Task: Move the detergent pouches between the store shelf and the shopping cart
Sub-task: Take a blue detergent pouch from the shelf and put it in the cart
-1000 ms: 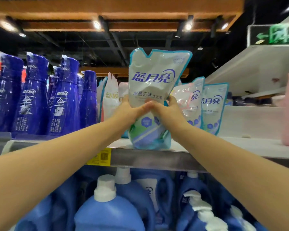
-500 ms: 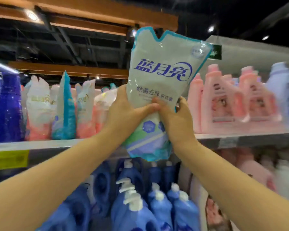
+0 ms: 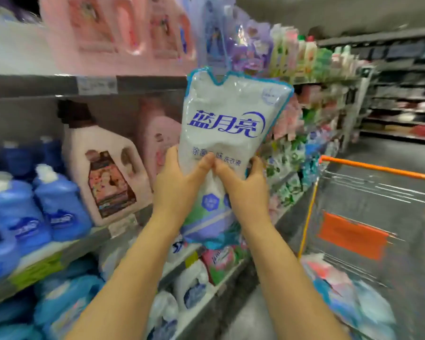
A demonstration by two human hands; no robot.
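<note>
A white detergent pouch with a blue edge is held upright in the centre of the frame, clear of the shelf at the left and not yet over the shopping cart at the right. It is gripped low on its body by both hands: the left hand is wrapped round its left side with the thumb pressed across the front, and the right hand is curled round its right side, the two thumbs nearly meeting. Blue bottles and a pink jug are seen on the shelves at the left; at the lower right, inside the cart, blurred pink and blue packs are lying, probably other pouches, though that cannot be told for sure. The step in hand is judged to be the carry from shelf to cart, with the pouch about midway. For the next move the pouch would need to be swung toward the right of the frame, lifted over the cart's rim and lowered onto the packs before the grip is let go; as the pouch looks soft and full, support from both sides is called for so that it is not folded or dropped
</note>
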